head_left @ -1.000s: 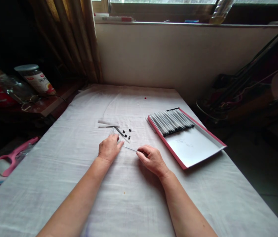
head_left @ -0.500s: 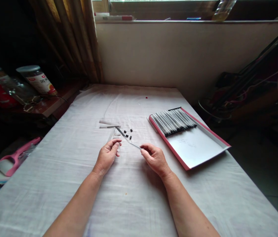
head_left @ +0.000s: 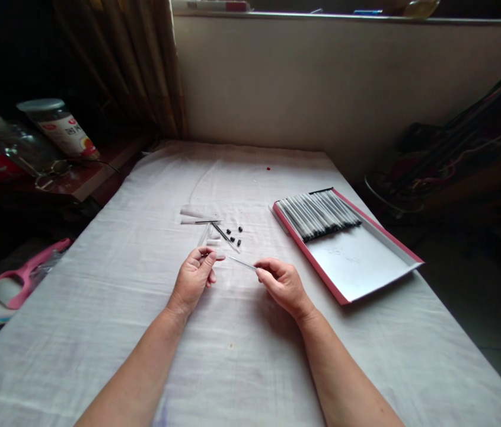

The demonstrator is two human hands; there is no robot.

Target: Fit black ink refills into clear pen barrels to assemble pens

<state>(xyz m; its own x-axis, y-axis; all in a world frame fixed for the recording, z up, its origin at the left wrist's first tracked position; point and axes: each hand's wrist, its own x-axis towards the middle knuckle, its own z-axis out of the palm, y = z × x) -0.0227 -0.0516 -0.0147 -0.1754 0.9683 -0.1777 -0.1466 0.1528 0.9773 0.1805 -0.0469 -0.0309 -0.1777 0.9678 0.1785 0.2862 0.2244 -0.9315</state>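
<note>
My right hand (head_left: 282,286) pinches a slim clear pen (head_left: 243,263), its tip pointing left toward my other hand. Between the thumb and fingers of my left hand (head_left: 193,280) is a small translucent piece (head_left: 220,257), like a pen cap. The tip and this piece lie close together, with a narrow gap. Just beyond my hands, thin dark pen refills (head_left: 224,233) lie crossed on the cloth beside several small black plugs (head_left: 232,239). Clear plastic pieces (head_left: 211,236) lie behind my left fingers, partly hidden.
To the right, a red-edged white box lid (head_left: 343,279) holds a row of pens (head_left: 319,214) at its far end. A pink-handled item (head_left: 23,276) is beyond the table's left edge. Jars (head_left: 64,130) stand on a side shelf. A small red bit (head_left: 268,168) lies farther back.
My left hand now shows a small translucent piece at its fingertips. The pen tip in my right hand now stands apart from the refills on the cloth. The view has tilted down slightly.
</note>
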